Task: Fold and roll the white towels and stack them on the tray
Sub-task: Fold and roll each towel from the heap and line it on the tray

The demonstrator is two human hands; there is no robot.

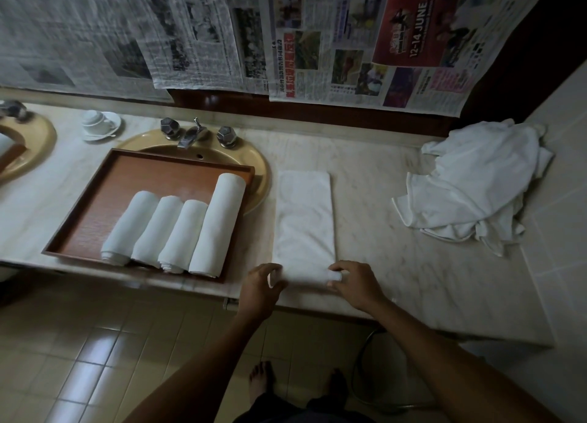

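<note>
A white towel (303,213), folded into a long narrow strip, lies on the marble counter and runs away from me. Its near end is curled into a small roll. My left hand (262,284) grips the left end of that roll. My right hand (352,282) grips the right end, fingers curled over it. To the left a brown wooden tray (152,181) rests partly over a sink and holds several rolled white towels (178,228) side by side. A heap of loose white towels (476,184) lies at the counter's right end.
A beige sink (257,168) with a metal tap (190,135) and two knobs sits behind the tray. A white cup on a saucer (100,124) stands at the back left. Newspapers (286,35) hang on the wall. The counter's front edge (444,325) is just below my hands.
</note>
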